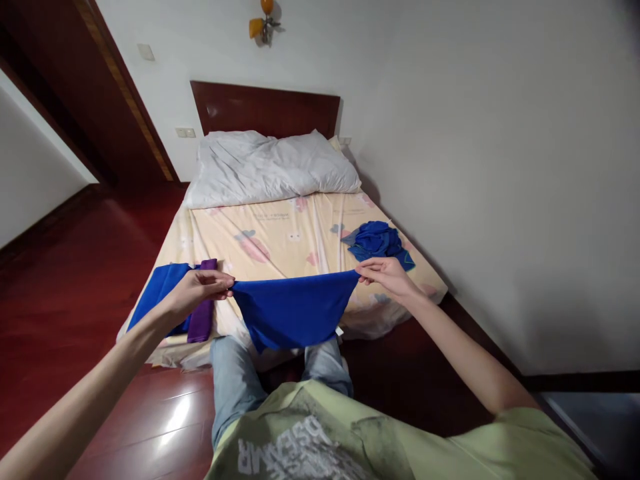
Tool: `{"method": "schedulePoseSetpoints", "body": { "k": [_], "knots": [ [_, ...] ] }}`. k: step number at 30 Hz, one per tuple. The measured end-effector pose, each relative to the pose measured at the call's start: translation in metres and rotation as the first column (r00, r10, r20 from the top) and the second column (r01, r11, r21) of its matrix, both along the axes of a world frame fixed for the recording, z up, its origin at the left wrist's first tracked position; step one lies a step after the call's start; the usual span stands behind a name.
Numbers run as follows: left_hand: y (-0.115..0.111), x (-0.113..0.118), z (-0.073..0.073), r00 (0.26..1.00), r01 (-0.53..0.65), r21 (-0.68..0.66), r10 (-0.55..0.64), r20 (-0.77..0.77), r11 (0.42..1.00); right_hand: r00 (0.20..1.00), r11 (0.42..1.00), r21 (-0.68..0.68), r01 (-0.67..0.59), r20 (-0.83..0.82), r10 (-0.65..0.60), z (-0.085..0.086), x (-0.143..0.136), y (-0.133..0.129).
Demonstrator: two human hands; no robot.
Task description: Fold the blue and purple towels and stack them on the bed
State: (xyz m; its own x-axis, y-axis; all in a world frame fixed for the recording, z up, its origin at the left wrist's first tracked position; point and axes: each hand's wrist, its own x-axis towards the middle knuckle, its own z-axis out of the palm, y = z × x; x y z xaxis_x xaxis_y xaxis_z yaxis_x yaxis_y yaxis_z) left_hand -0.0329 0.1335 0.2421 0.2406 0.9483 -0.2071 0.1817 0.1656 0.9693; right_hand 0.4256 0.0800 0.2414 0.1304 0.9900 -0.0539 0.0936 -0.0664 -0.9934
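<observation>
A blue cloth hangs stretched between my two hands, over the near edge of the bed and in front of my knees. My left hand pinches its upper left corner, and my right hand pinches the upper right one. A small white tag shows at the cloth's lower right. Beside and partly behind my left hand lie folded blue cloths and a folded purple cloth. Just beyond my right hand is a crumpled heap of blue cloths.
The bed has a cream patterned sheet, a white quilt or pillow at its far end and a dark wooden headboard. A white wall runs close along the right. Glossy red floor lies to the left, before a dark door.
</observation>
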Motion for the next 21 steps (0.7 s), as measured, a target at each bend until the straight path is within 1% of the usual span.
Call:
{"method": "schedulePoseSetpoints", "body": {
  "k": [3,5,7,9,11,14,15,16,17,18,19,20,21],
  "knots": [
    [0.026,0.005,-0.017,0.997,-0.047,0.000,0.047,0.058,0.999,1.000,1.000,-0.017,-0.007,-0.023,0.007,-0.019,-0.003,0.032],
    [0.051,0.011,-0.029,0.992,-0.082,0.010,0.080,0.100,0.997,0.998,1.000,-0.022,0.008,-0.057,-0.009,-0.031,-0.009,0.062],
    [0.079,0.020,-0.035,0.981,-0.146,0.041,0.140,0.136,0.988,0.995,0.999,0.003,0.053,-0.089,-0.053,-0.037,-0.018,0.094],
    [0.103,0.028,-0.030,0.961,-0.235,0.117,0.213,0.175,0.965,0.987,0.990,0.074,0.120,-0.114,-0.111,-0.036,-0.026,0.123],
    [0.120,0.035,-0.016,0.938,-0.317,0.240,0.266,0.221,0.918,0.980,0.966,0.186,0.178,-0.120,-0.158,-0.026,-0.032,0.145],
    [0.127,0.039,0.009,0.921,-0.383,0.430,0.297,0.253,0.818,0.977,0.902,0.376,0.214,-0.092,-0.193,-0.010,-0.031,0.159],
    [0.126,0.038,0.014,0.918,-0.393,0.473,0.307,0.250,0.789,0.977,0.879,0.426,0.214,-0.080,-0.199,-0.008,-0.028,0.159],
    [0.123,0.037,0.014,0.917,-0.399,0.505,0.318,0.243,0.765,0.977,0.861,0.463,0.209,-0.067,-0.201,-0.009,-0.026,0.158],
    [0.119,0.035,0.010,0.916,-0.401,0.525,0.328,0.230,0.751,0.979,0.852,0.483,0.199,-0.052,-0.199,-0.014,-0.023,0.156],
    [0.114,0.032,0.001,0.919,-0.394,0.535,0.337,0.206,0.747,0.981,0.854,0.486,0.185,-0.034,-0.193,-0.023,-0.021,0.152],
    [0.108,0.030,-0.014,0.922,-0.384,0.533,0.349,0.169,0.754,0.984,0.867,0.470,0.165,-0.015,-0.180,-0.037,-0.020,0.147],
    [0.101,0.029,-0.033,0.924,-0.372,0.512,0.360,0.128,0.774,0.986,0.891,0.430,0.146,0.005,-0.164,-0.055,-0.020,0.142],
    [0.093,0.028,-0.057,0.924,-0.363,0.481,0.376,0.073,0.798,0.989,0.918,0.375,0.131,0.020,-0.149,-0.077,-0.021,0.135]
  ]
}}
